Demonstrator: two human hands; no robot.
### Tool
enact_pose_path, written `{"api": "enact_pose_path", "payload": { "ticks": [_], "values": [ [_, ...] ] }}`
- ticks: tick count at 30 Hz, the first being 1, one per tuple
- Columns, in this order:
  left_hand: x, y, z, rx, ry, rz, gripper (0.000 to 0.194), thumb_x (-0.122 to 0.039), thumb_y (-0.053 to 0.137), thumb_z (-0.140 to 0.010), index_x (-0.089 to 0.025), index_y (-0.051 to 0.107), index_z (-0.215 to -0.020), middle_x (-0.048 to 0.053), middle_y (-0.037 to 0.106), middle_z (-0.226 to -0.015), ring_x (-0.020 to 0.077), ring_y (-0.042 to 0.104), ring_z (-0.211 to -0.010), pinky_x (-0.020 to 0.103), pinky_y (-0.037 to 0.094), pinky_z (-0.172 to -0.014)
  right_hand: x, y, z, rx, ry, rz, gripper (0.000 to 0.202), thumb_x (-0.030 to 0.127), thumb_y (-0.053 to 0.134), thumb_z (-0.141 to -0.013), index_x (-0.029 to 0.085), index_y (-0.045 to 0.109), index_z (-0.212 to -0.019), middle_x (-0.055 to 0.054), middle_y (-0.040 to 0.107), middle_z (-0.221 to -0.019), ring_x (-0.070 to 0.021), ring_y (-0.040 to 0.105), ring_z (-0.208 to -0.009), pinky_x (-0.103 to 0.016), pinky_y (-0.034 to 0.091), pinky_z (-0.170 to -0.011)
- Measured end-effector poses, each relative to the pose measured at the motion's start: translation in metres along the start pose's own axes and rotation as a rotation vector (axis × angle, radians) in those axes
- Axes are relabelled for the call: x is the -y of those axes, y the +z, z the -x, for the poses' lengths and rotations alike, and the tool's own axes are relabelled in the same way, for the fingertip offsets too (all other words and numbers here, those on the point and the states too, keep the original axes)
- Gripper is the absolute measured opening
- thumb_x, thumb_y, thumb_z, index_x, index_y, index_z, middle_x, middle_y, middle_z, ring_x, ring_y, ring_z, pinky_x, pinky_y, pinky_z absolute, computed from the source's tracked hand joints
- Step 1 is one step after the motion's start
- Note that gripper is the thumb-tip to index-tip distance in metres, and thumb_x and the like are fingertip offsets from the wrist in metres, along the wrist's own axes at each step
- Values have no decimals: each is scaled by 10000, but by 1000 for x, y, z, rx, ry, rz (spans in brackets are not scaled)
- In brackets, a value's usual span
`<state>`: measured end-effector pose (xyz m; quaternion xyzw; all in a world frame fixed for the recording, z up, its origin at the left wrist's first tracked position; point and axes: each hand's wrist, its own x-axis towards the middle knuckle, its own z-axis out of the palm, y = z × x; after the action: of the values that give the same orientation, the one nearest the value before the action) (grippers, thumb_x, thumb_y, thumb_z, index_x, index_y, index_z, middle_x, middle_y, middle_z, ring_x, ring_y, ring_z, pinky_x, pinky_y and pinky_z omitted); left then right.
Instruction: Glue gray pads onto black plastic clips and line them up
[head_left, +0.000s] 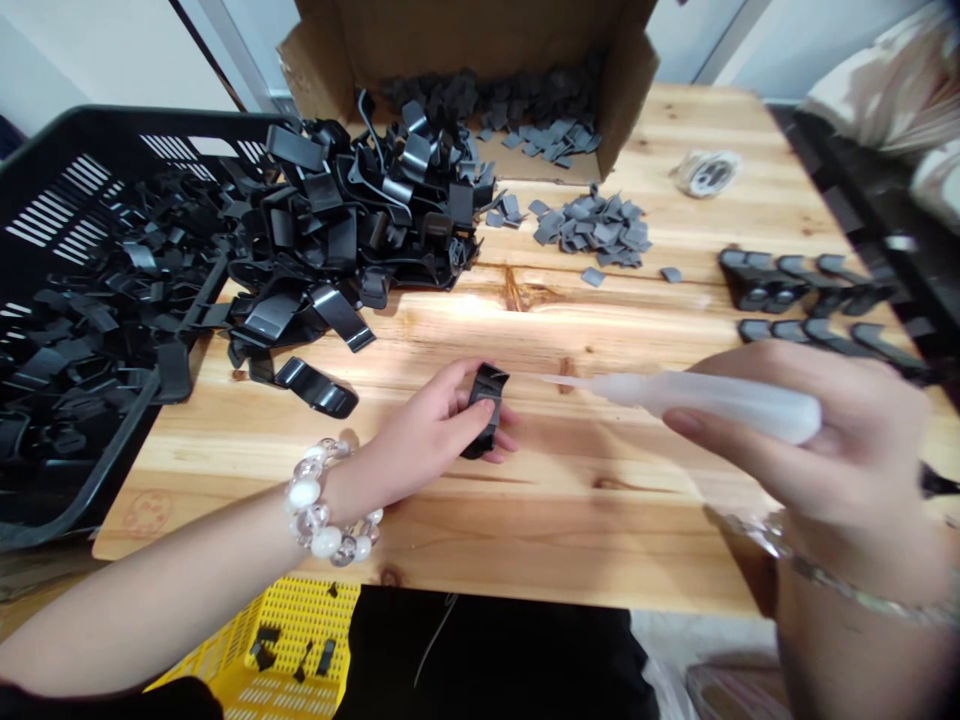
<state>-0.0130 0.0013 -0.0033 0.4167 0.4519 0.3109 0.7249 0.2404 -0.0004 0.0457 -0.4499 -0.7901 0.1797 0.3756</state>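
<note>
Between the thumb and fingers of my left hand [431, 430] is a curved black plastic clip [487, 405], held upright a little above the table. My right hand [810, 430] is wrapped round a translucent white squeeze bottle [720, 400], tipped on its side. Its long thin nozzle [555, 380] points left, with the tip close to the top of the clip; whether they touch I cannot tell. A loose black clip [319, 387] lies left of my left hand. Small grey pads [596, 228] sit in a pile farther back.
A heap of black clips [337, 210] spreads beside a black crate [67, 510] of clips at left. Behind stands a cardboard box [630, 100] with grey pads. Padded clips [802, 280] line up at right, near a tape roll [706, 175]. A yellow basket [300, 605] is below.
</note>
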Motion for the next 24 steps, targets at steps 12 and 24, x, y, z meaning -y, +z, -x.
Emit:
{"api": "enact_pose_path", "payload": {
  "ticks": [12, 24],
  "values": [
    [0, 0, 0, 3, 1, -6, 368, -185, 509, -919, -164, 405, -1271, 76, 687, -940, 162, 711, -753, 296, 584, -688, 0, -3, 1, -9, -12, 36, 92, 254, 757, -733, 231, 680, -778, 59, 619, -624, -50, 493, -501, -221, 336, -434],
    [1, 0, 1, 3, 1, 0, 389, -188, 516, -910, -170, 406, -1283, 76, 691, -942, 168, 708, -757, 319, 583, -699, 1, -2, 1, -7, 10, 41, 111, 283, 753, -736, 219, 663, -745, 50, 621, -612, -57, 486, -482, -227, 332, -422]
  ]
}}
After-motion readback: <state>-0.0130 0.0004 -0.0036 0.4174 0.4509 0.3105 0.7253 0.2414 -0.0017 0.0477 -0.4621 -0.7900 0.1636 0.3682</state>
